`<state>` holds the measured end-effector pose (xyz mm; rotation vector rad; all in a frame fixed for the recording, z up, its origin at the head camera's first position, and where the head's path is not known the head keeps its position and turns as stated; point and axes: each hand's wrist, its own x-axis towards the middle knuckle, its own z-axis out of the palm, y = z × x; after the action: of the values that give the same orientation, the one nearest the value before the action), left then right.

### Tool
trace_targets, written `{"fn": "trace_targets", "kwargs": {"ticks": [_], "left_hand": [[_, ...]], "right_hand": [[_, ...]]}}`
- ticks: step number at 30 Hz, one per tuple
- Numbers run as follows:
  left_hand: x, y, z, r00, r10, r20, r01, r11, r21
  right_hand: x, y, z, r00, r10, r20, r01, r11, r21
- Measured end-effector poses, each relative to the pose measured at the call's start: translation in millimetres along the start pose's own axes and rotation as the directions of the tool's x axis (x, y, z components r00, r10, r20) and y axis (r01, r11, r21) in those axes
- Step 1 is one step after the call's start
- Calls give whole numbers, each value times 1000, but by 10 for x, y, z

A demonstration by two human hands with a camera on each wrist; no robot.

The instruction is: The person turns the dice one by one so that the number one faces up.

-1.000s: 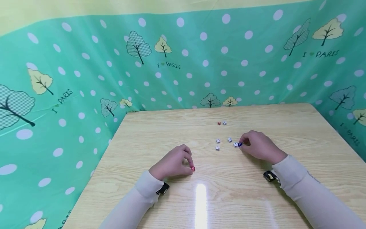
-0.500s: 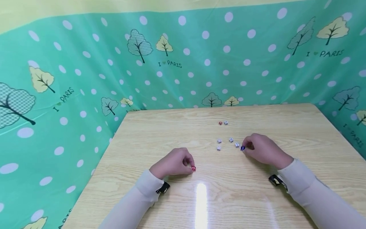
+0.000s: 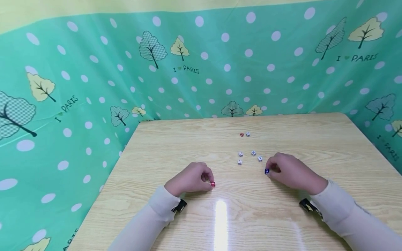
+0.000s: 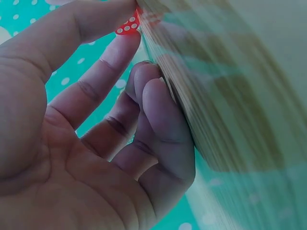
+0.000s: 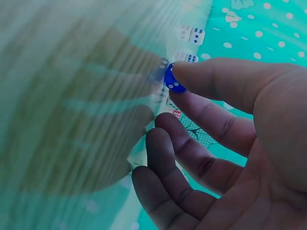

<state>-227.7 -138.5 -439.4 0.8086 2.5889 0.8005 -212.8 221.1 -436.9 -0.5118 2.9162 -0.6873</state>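
Between thumb and index finger my left hand [image 3: 191, 178] pinches a red die [image 3: 213, 184] with white dots, low over the table. The left wrist view shows the same red die [image 4: 128, 26] at the fingertips, its other fingers curled against the tabletop. Further right, my right hand [image 3: 290, 171] pinches a blue die [image 3: 266, 171]. In the right wrist view the blue die [image 5: 173, 80] sits between thumb and index fingertip, right at the table surface. Just beyond the right hand lies a white die [image 3: 260, 159], apart from the blue one.
Several more white dice lie mid-table, such as one white die [image 3: 240, 162] nearer the left hand. Farther back a second red die [image 3: 242, 134] stands beside a white die [image 3: 248, 134]. A green patterned cloth [image 3: 188, 87] hangs around the wooden table [image 3: 176, 139].
My right hand has drawn the blue die toward me, away from the white die it stood against. The left hand, with its red die, has hardly moved.
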Motion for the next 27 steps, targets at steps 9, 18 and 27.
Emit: {"fn": "trace_targets", "kwargs": {"ticks": [9,18,27], "left_hand": [[5,-4,7,1000,2,-1,-2,1000,-12],[1,29,7,1000,2,19,-1,1000,-17],[16,11,22,1000,10,14,-10,1000,-6]], "right_hand": [[-98,-69,42,999,-45,-2,45,999,-25],[-241,-182,74,994,-103,38,105,994,-35],[-283,-218,92,995,-92,40,96,991,-92]]}}
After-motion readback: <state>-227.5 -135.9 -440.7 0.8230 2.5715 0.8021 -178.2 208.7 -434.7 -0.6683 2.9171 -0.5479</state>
